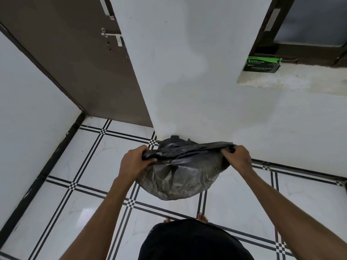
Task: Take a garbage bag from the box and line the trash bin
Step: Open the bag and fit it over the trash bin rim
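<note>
A dark grey garbage bag [180, 177] hangs stretched between my two hands above the floor. My left hand [134, 162] grips the bag's left edge, and my right hand [237, 158] pinches its right edge. Behind the bag, against the white wall, the dark rim of the trash bin [174, 138] shows; the bag hides most of it. The green and black garbage bag box [262, 64] lies on the window ledge at the upper right.
A brown door [84, 59] with a metal latch stands open at the left. White floor tiles [75, 212] with black lines spread below. My bare feet [201, 218] show near the bottom, and a window frame [300, 47] sits above the ledge.
</note>
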`<control>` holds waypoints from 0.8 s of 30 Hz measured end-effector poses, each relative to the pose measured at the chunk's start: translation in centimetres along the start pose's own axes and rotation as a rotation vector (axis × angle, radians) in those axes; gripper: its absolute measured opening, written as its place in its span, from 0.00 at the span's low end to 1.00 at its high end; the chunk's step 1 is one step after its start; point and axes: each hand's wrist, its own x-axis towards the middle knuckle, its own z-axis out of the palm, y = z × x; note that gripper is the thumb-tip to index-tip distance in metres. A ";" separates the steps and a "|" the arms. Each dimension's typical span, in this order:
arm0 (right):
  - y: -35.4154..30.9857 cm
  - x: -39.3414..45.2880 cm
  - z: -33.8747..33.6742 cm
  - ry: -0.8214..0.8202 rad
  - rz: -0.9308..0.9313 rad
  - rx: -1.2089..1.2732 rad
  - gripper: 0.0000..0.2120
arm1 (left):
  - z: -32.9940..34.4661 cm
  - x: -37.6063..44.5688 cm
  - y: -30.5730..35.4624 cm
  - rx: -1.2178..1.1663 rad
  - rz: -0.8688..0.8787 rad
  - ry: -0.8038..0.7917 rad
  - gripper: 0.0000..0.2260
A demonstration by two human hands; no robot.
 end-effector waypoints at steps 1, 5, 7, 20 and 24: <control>-0.4 0.0 0.1 0.029 -0.010 0.015 0.10 | 0.2 0.0 0.1 0.014 -0.006 0.022 0.11; -0.7 0.1 0.3 0.084 -0.137 -0.058 0.18 | 0.1 0.1 0.6 -0.121 -0.144 0.089 0.05; 0.3 0.1 0.0 0.008 -0.278 -0.231 0.19 | -0.7 0.4 0.0 -0.256 -0.265 0.111 0.08; 3.2 0.4 0.3 -0.156 -0.082 -0.029 0.21 | -0.6 -0.8 -1.8 -0.055 -0.288 0.092 0.11; 1.2 0.9 0.2 -0.134 0.291 0.665 0.16 | -0.1 -1.1 -0.4 -0.122 -0.333 0.192 0.05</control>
